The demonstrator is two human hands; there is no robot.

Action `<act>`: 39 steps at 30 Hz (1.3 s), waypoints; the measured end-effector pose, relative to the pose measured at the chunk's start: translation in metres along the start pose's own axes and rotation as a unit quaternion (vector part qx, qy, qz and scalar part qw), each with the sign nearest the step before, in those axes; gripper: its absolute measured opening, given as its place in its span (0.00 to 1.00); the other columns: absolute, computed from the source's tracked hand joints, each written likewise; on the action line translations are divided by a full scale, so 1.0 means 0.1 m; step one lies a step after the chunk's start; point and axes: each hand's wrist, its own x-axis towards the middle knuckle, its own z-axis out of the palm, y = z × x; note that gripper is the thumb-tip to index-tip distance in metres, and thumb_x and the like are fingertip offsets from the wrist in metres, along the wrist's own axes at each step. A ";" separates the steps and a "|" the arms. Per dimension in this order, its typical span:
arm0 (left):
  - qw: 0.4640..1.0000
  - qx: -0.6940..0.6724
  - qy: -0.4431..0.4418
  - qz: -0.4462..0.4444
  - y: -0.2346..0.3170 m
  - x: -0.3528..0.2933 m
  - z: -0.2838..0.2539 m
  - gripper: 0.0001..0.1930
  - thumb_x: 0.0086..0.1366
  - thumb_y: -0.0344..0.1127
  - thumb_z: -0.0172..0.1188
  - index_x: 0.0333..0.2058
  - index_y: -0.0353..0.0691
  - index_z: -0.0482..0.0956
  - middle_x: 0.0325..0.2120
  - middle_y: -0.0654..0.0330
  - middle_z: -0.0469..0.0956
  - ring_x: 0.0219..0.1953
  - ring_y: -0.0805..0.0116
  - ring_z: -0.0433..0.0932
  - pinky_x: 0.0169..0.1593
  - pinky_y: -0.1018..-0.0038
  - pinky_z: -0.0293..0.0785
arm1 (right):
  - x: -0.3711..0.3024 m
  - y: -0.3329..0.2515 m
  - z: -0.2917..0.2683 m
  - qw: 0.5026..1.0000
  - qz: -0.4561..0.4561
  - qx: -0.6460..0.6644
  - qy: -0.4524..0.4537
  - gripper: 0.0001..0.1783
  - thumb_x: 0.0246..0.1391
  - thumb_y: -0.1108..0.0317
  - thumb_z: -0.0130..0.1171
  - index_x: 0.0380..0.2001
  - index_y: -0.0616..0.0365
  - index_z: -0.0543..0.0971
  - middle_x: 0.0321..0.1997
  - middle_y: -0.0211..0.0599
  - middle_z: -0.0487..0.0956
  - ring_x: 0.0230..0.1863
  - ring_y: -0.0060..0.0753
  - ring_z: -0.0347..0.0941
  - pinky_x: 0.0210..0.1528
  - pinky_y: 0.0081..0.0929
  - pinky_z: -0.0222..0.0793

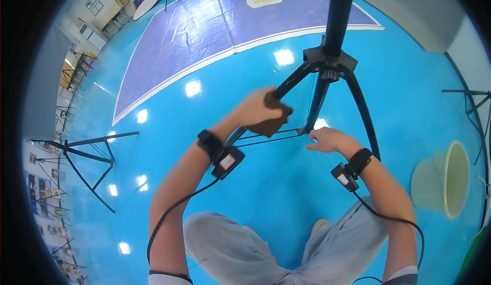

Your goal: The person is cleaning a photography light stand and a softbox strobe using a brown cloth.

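Observation:
A black tripod stand (332,62) rises in front of me, its legs spread on the floor. My left hand (258,108) is closed on a brown cloth (271,124), which it presses round the tripod's left leg (292,80). The cloth is slightly blurred and hides part of that leg. Beside the joint of the lower braces (303,131), my right hand (330,140) hangs with loosely curled fingers, thumb and forefinger a little apart. Nothing shows between them. Each wrist wears a black strap with a small cabled box.
A pale bucket (427,180) stands at the right. Other black stands rest at the left (87,144) and at the far right (468,93). Beyond the tripod, a purple sheet with a white border (194,27) covers part of the glossy blue floor (169,116).

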 end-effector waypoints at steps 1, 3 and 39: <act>0.999 0.002 0.024 0.032 0.06 0.10 0.01 0.29 0.45 0.45 0.64 0.43 0.31 0.71 0.33 0.47 0.76 0.38 0.53 0.76 0.42 0.65 0.71 | 0.02 -0.04 -0.01 1.000 -0.003 -0.006 -0.001 0.29 0.52 0.46 0.52 0.49 0.57 0.73 0.48 0.45 0.76 0.50 0.46 0.72 0.51 0.39 0.67; 0.999 -0.009 -0.038 0.019 0.29 0.34 -0.10 0.29 0.45 0.45 0.63 0.43 0.31 0.70 0.33 0.47 0.76 0.37 0.55 0.76 0.42 0.65 0.71 | 0.04 -0.12 -0.03 1.000 -0.004 -0.011 -0.009 0.29 0.52 0.46 0.52 0.49 0.56 0.73 0.47 0.45 0.76 0.50 0.46 0.72 0.51 0.39 0.67; 0.967 0.090 0.093 -0.219 -1.93 -2.15 0.52 0.25 0.50 0.26 0.63 0.48 0.42 0.65 0.46 0.51 0.70 0.49 0.50 0.69 0.49 0.63 0.69 | -0.53 0.26 -0.03 0.977 0.177 -0.112 -0.033 0.22 0.55 0.52 0.53 0.48 0.55 0.73 0.42 0.46 0.78 0.46 0.46 0.73 0.48 0.37 0.69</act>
